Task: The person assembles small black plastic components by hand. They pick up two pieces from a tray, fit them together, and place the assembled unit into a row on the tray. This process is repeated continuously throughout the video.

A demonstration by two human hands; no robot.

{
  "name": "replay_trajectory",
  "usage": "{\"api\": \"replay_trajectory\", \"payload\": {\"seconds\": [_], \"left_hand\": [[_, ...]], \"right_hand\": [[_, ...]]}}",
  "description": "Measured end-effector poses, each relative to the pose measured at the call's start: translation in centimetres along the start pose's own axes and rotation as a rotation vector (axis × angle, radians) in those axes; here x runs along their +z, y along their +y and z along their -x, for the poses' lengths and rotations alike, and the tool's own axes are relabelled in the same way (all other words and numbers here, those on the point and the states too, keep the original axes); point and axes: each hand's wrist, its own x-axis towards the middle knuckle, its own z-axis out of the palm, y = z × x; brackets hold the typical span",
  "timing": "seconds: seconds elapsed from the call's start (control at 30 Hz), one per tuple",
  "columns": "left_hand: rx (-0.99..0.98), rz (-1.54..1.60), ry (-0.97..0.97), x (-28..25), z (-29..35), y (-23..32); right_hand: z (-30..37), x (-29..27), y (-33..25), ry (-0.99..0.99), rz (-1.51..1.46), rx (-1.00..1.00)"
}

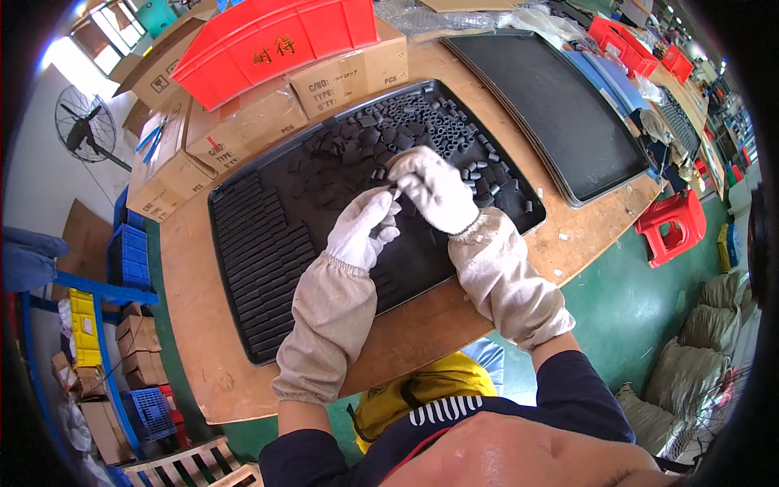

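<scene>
White gloves cover both of my hands, which meet above a large black tray (422,264). My left hand (361,227) pinches a small dark piece (396,193) whose exact shape is mostly hidden by fingers. On that same piece, the bent fingers of my right hand (434,191) close from the right. Beyond the hands lie loose black flat pieces (349,146) in a heap. Short black tubes (446,122) cluster at the tray's far right, several more scattered beside my right hand. Slim black pieces in neat rows (260,252) fill the tray's left side.
Cardboard boxes (247,130) stand along the wooden table's (195,325) far left edge, with a red bin (276,49) on top. To the right lies a stack of black trays (560,114). A red stool (672,227) stands on the green floor beyond the table's right edge.
</scene>
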Motion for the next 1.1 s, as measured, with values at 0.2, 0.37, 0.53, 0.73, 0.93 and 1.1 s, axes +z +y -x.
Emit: {"api": "replay_trajectory", "payload": {"seconds": [0.2, 0.37, 0.53, 0.73, 0.93, 1.1], "left_hand": [[0.061, 0.051, 0.066, -0.1, -0.2, -0.2], [0.055, 0.071, 0.078, 0.4, 0.0, 0.0], [0.068, 0.097, 0.064, 0.3, -0.1, -0.1], [0.078, 0.03, 0.057, 0.4, -0.2, -0.2], [0.118, -0.057, 0.127, 0.6, 0.0, 0.1], [0.106, -0.263, 0.153, 0.9, 0.4, 0.4]], "right_hand": [[0.1, -4.1, 3.9, 0.141, 0.685, 0.156], [1.6, -6.2, 6.8, 0.01, 0.966, 0.391], [1.8, -5.9, 7.2, -0.08, 0.98, 0.482], [2.0, -6.1, 7.8, -0.057, 1.038, 0.46], [0.2, -4.6, 4.2, 0.057, 0.331, 0.385], [0.0, -1.8, 0.5, -0.204, -0.343, 0.229]]}}
